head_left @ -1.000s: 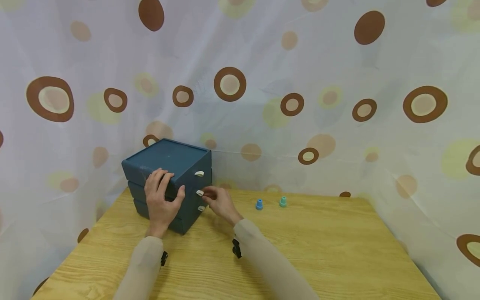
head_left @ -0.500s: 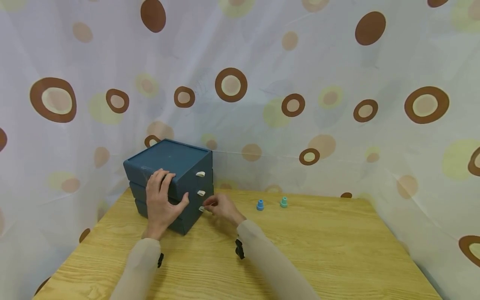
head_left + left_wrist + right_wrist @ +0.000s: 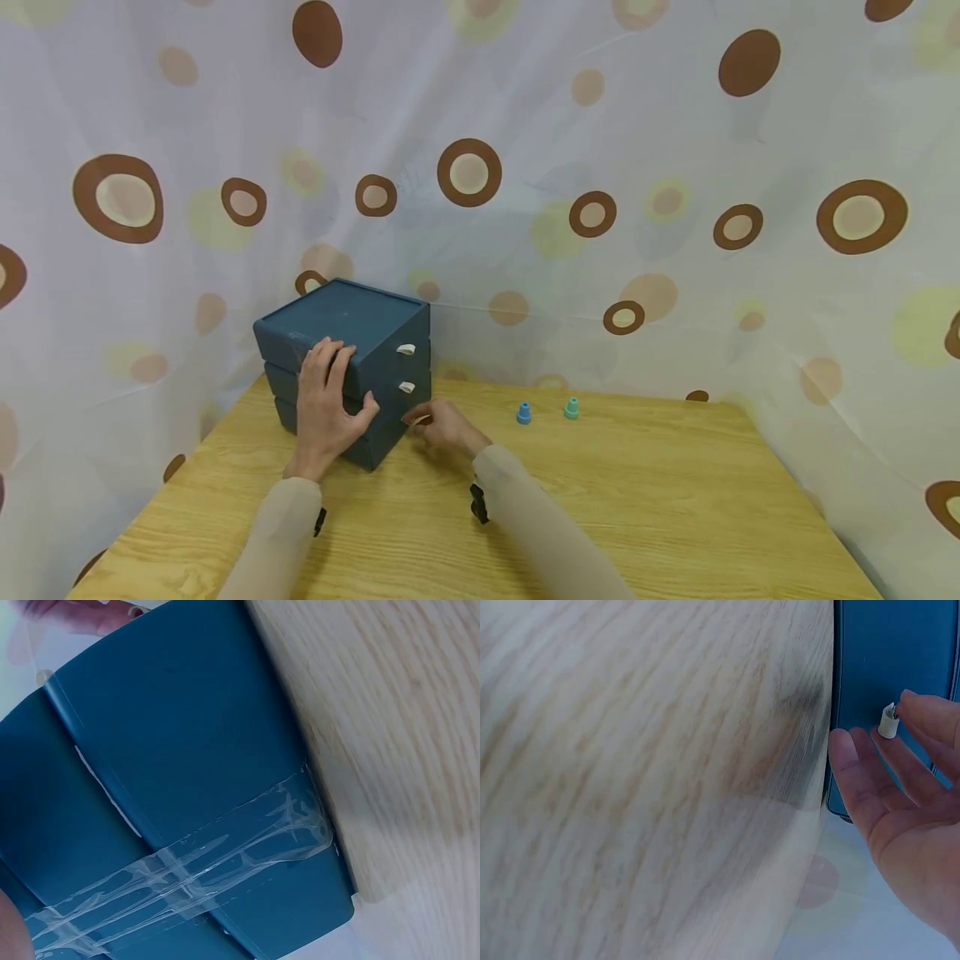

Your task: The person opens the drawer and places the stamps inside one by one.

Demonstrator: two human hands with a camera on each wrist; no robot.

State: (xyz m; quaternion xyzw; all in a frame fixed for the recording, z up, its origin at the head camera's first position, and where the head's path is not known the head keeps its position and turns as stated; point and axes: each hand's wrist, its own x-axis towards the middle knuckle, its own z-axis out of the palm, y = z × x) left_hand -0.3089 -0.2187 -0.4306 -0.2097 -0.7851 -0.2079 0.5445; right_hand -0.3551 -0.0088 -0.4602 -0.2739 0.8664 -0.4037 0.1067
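A dark blue cabinet with three stacked drawers point(image 3: 341, 315) stands at the left of the table in the head view, shut all round. My left hand point(image 3: 322, 408) rests spread on its near corner, fingertips over the top edge and thumb along the front face. Clear tape point(image 3: 180, 881) runs across the drawers' side in the left wrist view. My right hand point(image 3: 448, 429) pinches the lowest white pull tab point(image 3: 889, 724) between thumb and finger, the other fingers extended. Above it, the top tab point(image 3: 406, 349) and middle tab point(image 3: 407, 387) hang free.
Right of the cabinet stand a small blue stepped peg-like piece point(image 3: 524, 413) and a similar teal piece point(image 3: 572, 408). The wooden table point(image 3: 645, 500) meets a spotted curtain point(image 3: 517, 100) at its back and sides.
My right hand has moved down from the middle tab to the lowest tab and taken hold of it. The left hand stays on the cabinet's corner. The head view has shifted slightly.
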